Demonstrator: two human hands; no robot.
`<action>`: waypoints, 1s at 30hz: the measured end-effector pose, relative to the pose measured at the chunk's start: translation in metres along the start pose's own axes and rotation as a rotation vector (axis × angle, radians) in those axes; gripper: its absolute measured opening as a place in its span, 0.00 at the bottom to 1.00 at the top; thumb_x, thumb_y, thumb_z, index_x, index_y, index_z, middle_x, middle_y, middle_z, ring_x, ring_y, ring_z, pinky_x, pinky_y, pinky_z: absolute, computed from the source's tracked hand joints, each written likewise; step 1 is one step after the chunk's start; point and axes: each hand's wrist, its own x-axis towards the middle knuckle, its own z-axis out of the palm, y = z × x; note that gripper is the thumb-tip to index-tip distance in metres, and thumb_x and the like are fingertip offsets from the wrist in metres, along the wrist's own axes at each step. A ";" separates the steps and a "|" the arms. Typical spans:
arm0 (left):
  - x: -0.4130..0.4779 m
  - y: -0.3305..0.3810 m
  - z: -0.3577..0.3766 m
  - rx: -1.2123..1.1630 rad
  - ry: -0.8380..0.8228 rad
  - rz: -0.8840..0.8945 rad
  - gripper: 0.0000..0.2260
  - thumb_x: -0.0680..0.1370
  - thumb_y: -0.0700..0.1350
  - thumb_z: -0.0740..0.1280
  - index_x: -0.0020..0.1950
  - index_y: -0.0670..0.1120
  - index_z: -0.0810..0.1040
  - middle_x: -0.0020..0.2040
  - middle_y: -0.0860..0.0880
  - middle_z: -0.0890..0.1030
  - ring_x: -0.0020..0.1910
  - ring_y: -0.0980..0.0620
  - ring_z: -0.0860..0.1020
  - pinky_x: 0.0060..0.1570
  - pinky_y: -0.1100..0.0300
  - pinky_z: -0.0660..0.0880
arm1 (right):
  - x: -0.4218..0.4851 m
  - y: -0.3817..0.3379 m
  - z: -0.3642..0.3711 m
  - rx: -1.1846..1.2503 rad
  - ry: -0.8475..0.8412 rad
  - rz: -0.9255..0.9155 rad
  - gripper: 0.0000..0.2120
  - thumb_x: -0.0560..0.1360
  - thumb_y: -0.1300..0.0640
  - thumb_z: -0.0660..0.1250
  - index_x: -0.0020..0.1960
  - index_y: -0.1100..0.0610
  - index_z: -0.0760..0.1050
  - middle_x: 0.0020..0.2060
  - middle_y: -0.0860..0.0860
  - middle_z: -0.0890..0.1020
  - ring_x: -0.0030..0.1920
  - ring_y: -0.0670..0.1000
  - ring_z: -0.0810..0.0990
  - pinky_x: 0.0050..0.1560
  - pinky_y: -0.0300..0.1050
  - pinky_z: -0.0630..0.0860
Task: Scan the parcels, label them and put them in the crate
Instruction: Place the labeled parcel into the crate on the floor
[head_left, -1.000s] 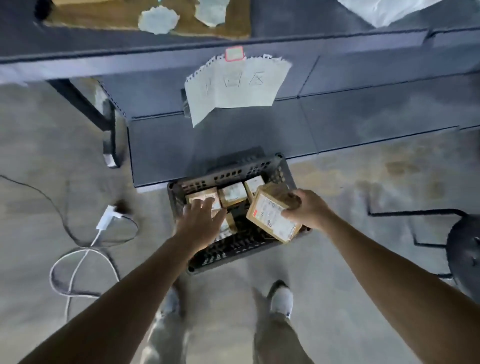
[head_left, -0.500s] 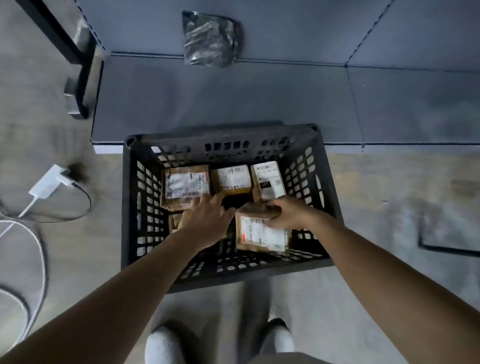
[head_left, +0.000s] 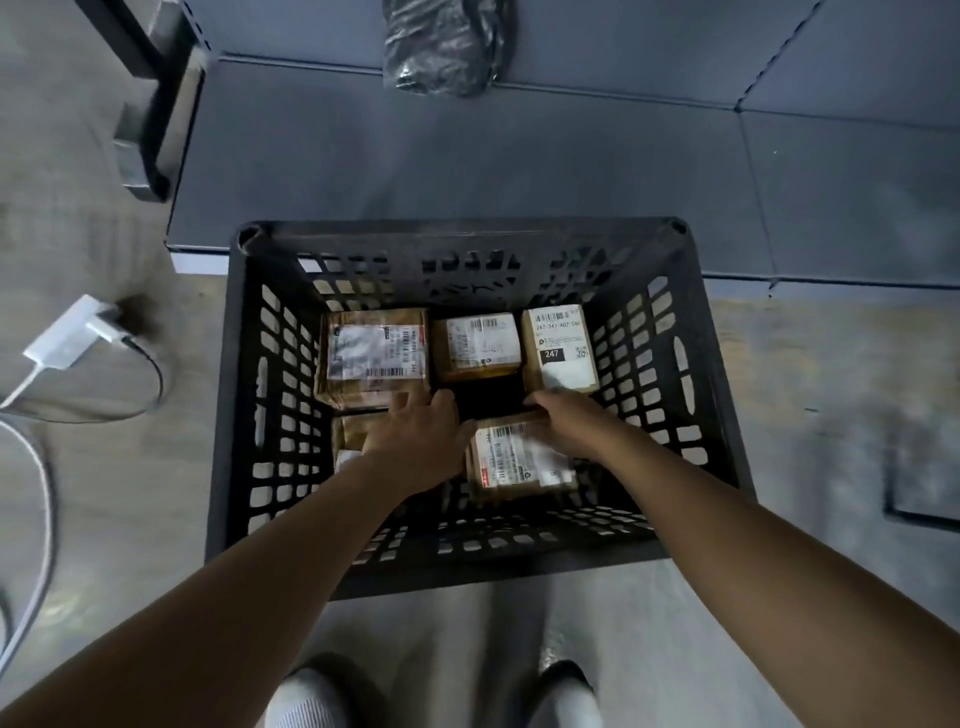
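A black slotted crate (head_left: 239, 395) stands on the floor in front of me with several labelled brown parcels inside. Along its far side lie a wide parcel (head_left: 374, 353), a small middle parcel (head_left: 478, 345) and a parcel marked 247 (head_left: 561, 345). My right hand (head_left: 571, 423) grips the far edge of a labelled parcel (head_left: 519, 460) that lies flat on the crate floor at the near right. With spread fingers, my left hand (head_left: 421, 441) rests over another parcel (head_left: 350, 434) at the near left, mostly hiding it.
A white charger (head_left: 67, 332) and its cable (head_left: 36, 467) lie on the floor to the left. A dark plastic bag (head_left: 441, 47) sits on the grey platform beyond the crate. A black table leg (head_left: 150, 119) stands at top left. My shoes (head_left: 311, 696) are at the bottom.
My right hand has carried the labelled parcel down from above the crate rim onto the crate floor. My view has tipped down and closer to the crate. My left hand stays low inside.
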 end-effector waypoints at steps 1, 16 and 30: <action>-0.007 0.000 -0.007 0.032 0.016 0.025 0.23 0.81 0.58 0.57 0.71 0.47 0.66 0.70 0.43 0.66 0.69 0.40 0.63 0.61 0.44 0.67 | -0.009 -0.003 -0.003 -0.014 0.021 -0.007 0.23 0.80 0.48 0.65 0.72 0.54 0.68 0.68 0.55 0.73 0.61 0.55 0.76 0.54 0.45 0.73; -0.272 0.041 -0.334 0.132 0.191 -0.211 0.31 0.78 0.66 0.52 0.77 0.52 0.53 0.76 0.43 0.58 0.74 0.40 0.57 0.66 0.40 0.65 | -0.315 -0.213 -0.225 -0.019 0.347 -0.178 0.33 0.79 0.37 0.59 0.77 0.54 0.58 0.74 0.55 0.67 0.72 0.57 0.67 0.68 0.55 0.69; -0.556 -0.015 -0.527 0.007 0.706 -0.505 0.32 0.77 0.67 0.53 0.78 0.54 0.55 0.75 0.45 0.61 0.73 0.42 0.58 0.64 0.42 0.67 | -0.539 -0.479 -0.337 -0.117 0.535 -0.570 0.34 0.78 0.35 0.59 0.78 0.52 0.57 0.74 0.54 0.66 0.72 0.57 0.65 0.66 0.55 0.68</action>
